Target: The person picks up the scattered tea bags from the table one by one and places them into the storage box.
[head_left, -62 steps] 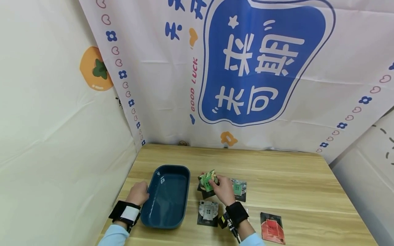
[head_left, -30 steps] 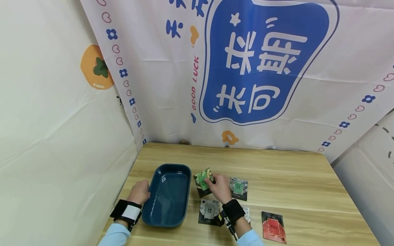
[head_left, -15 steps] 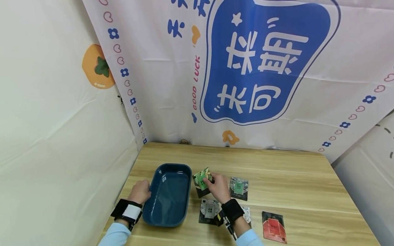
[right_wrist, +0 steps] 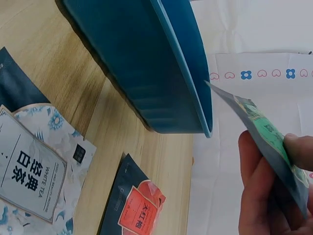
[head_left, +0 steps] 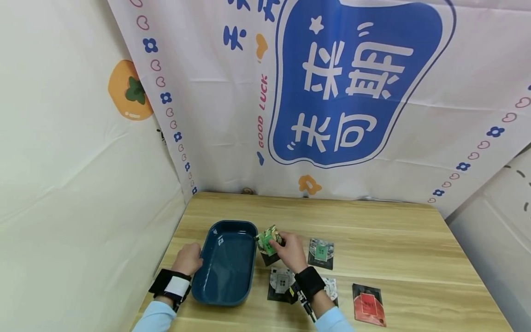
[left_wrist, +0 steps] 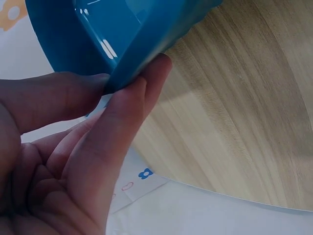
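Observation:
My left hand grips the left rim of a deep blue rectangular tray. In the left wrist view, the thumb lies on the inner side of the tray wall and the fingers outside. My right hand holds a green tea packet tilted above the table, by the tray's right rim. The right wrist view shows this green tea packet edge-on, pinched between thumb and fingers, its dark corner near the rim. A red tea packet lies on the table in that view.
A grey-white tea packet lies right of the tray. Another pale packet is partly hidden by the right wrist. A green-labelled packet and a red packet lie farther right on the wooden table. A printed cloth hangs behind.
My right hand has moved left with the green tea packet, bringing it up to the tray's right rim. My left hand keeps its place on the tray.

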`<state>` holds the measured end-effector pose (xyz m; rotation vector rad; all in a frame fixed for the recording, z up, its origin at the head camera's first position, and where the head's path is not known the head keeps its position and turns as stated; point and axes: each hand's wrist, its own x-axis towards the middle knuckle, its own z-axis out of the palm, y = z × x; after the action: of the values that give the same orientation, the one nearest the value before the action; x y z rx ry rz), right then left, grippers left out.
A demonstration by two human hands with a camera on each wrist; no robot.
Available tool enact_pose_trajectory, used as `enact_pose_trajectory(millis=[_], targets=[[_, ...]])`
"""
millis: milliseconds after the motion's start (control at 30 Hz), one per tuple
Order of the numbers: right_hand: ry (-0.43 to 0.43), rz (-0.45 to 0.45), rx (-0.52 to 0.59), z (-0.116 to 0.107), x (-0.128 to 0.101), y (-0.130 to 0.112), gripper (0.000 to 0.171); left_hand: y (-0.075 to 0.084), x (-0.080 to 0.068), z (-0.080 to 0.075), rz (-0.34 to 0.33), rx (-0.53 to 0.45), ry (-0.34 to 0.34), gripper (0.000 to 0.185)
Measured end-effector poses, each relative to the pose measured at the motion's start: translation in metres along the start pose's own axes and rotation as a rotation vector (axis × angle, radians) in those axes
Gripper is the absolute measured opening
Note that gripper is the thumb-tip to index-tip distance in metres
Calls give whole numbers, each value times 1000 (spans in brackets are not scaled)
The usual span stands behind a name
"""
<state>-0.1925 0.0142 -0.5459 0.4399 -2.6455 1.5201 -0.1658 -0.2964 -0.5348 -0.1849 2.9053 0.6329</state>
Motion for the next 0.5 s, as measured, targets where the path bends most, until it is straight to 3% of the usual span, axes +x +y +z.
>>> enact_pose_trajectory(millis=[167,300,433,500], targets=[[-14,-63,10,3,1,1,11,-1,1,0,6,5,2,35],[-19,-111,10,4,2,0,20,0,2,0,2,3,2,37],[-12,-129,-8,9,2,-1,7,-1,0,1,9,-19,11,38],[-24,-130,-12,12,0,-1,13,-3,-3,1,10,-23,12,39]])
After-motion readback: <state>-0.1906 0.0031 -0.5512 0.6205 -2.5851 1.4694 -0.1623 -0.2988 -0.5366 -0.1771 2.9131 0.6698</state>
